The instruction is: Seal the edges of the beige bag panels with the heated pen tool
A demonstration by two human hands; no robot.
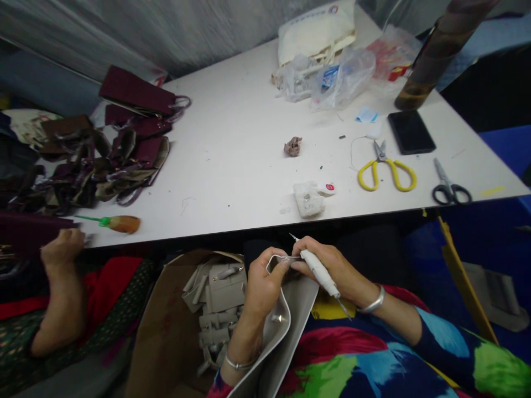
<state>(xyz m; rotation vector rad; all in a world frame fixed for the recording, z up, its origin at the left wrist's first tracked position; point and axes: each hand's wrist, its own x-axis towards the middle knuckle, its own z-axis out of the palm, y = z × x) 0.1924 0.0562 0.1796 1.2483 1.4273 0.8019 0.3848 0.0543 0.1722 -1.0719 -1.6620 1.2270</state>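
Observation:
My left hand [264, 284] grips the edge of a light grey handbag [302, 303] in front of my body, thumb on top. A small shiny metal fitting shows on the bag below that hand. In my right hand [334, 262] is a slim tool with a white-wrapped handle [319, 272] and a thin metal point at each end. The right fingertips also meet the bag's edge, close to the left thumb. Whether the tool's tip touches the bag I cannot tell.
A cardboard box [155, 326] with several grey bags stands at my left. On the white table [232, 149] are yellow-handled scissors [388, 168], black-handled scissors [450, 188], a phone [410, 131], a white block [307, 200], an orange bottle [124, 224] and maroon bags [136, 94]. A co-worker's hand [64, 249] is far left.

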